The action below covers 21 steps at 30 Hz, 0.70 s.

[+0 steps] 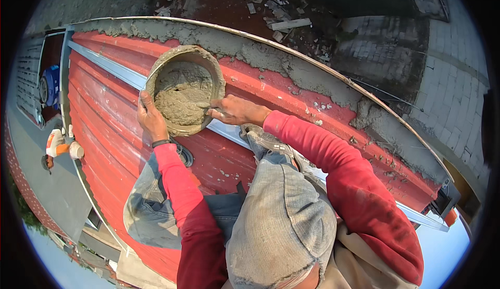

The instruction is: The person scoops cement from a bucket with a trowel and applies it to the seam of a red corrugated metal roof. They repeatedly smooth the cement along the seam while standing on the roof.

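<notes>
A round bucket [221, 75] with a mortar-crusted rim is tilted toward me over the red roof, and grey wet mortar [182, 93] fills much of it. My left hand [151, 118] grips the bucket's near left side, its thumb lying along the outer wall. At the opposite side, my right hand [234, 110] is closed just over the rim, with its fingertips at the mortar. Whatever it holds is hidden by the fingers and the mortar.
Ribbed red metal roofing [104, 112] lies under me, crossed by a silvery metal strip [112, 65]. Grey mortar [291, 70] runs along the far edge beside a thin board [250, 37], with a drop beyond. At left is another person [58, 145] in orange and white.
</notes>
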Each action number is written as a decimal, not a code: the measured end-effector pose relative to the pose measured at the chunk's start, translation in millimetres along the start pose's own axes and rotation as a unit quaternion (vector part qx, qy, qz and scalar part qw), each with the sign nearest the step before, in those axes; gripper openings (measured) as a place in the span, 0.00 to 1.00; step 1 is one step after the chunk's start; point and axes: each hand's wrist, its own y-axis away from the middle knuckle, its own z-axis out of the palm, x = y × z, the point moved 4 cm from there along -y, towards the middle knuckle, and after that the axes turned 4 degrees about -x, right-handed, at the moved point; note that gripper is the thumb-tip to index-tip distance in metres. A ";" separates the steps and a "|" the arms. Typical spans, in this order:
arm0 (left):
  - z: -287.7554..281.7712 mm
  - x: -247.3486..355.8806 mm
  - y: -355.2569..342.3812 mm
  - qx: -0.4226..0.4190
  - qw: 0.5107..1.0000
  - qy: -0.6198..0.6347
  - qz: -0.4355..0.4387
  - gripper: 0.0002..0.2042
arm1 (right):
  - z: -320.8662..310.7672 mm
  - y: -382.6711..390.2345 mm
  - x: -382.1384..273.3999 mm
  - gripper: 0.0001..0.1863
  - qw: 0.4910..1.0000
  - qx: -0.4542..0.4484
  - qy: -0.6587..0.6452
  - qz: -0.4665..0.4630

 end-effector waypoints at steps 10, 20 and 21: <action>-17.2 12.8 44.6 0.067 0.993 -0.028 -0.092 0.46 | -58.8 184.0 -4.4 0.23 0.992 0.092 -0.074 0.051; -35.8 -12.4 26.3 0.043 0.993 -0.027 -0.111 0.49 | -117.7 447.5 -39.1 0.11 0.774 0.362 0.407 0.323; -32.3 -12.6 26.4 0.043 0.992 -0.024 -0.116 0.50 | -113.0 456.0 -41.6 0.11 0.745 0.371 0.449 0.326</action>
